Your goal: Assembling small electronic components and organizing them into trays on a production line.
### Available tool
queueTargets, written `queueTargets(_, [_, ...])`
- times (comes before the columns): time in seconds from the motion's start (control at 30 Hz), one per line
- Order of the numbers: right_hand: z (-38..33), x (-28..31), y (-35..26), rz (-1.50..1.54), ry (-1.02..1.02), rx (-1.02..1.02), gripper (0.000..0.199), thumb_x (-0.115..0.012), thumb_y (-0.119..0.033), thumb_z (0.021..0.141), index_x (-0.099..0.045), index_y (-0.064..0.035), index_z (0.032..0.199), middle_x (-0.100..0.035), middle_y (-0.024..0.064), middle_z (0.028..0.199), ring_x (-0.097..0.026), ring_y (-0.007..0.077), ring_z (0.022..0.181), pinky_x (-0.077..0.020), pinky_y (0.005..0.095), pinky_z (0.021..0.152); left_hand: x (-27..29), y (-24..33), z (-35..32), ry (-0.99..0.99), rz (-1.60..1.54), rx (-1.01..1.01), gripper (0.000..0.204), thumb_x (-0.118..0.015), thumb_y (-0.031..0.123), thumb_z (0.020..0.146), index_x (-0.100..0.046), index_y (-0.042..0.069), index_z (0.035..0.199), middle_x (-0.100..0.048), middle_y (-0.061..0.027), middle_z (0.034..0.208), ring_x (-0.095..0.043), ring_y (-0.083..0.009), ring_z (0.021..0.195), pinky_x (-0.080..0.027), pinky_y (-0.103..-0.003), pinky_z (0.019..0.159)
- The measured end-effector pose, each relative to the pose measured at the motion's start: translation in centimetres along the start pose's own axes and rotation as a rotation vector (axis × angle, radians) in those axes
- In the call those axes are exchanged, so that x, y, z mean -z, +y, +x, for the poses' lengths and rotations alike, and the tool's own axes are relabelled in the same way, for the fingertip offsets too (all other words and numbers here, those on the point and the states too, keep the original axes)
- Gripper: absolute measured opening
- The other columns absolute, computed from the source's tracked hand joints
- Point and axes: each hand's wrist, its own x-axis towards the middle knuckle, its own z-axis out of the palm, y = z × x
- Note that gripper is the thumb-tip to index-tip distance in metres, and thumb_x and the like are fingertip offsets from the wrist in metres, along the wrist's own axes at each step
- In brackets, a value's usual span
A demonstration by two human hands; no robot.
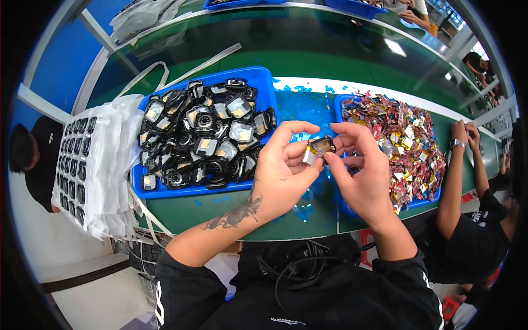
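Observation:
Between both hands, above the bench, is a small black watch case (323, 145) with a silver-and-yellow flat part (309, 156) at its lower left side. My left hand (283, 173) is closed around the left side, its thumb and fingers at the flat part. From the right, my right hand (366, 173) pinches the case with thumb and fingertips. Whether the flat part is still attached to the case is hard to see. To the left stands a blue tray (264, 77) heaped with similar black watch cases (205, 122).
A second blue tray (344, 102) on the right holds a pile of small red, yellow and silver parts (410, 143). Blue scraps (302, 107) litter the green bench (220, 217). White stacked sheets with watch cases (104, 154) stand far left. A co-worker's arms (454, 170) are at right.

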Motion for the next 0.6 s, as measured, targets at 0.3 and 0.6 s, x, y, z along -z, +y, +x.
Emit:
queueTargets(0.3, [16.2, 2.2, 3.3, -0.297, -0.359, 0.043, 0.035, -0.065, 0.0, 0.076, -0.053, 0.0024, 0.109, -0.067, 0.0126, 0.072, -0.068, 0.0159, 0.069, -0.05, 0.0276, 0.061, 7.2, 3.5, 3.6, 0.369, 1.717, -0.459, 0.042, -0.061, 0.019, 0.087, -0.053, 0.003, 0.125, -0.058, -0.0168, 0.12, -0.052, -0.0314, 0.111, -0.042, -0.042, 0.092])
queueTargets(0.6, [23.0, -1.3, 13.3, -0.655, -0.364, -0.152, 0.05, -0.087, -0.025, 0.059, -0.066, -0.0034, 0.099, -0.065, 0.0184, 0.104, -0.063, 0.0328, 0.099, -0.05, 0.038, 0.088, 8.7, 2.9, 3.4, 0.418, 1.748, -0.442, 0.023, -0.074, 0.011, 0.071, -0.06, 0.007, 0.089, -0.053, -0.0138, 0.12, -0.044, -0.0316, 0.119, -0.034, -0.046, 0.097])
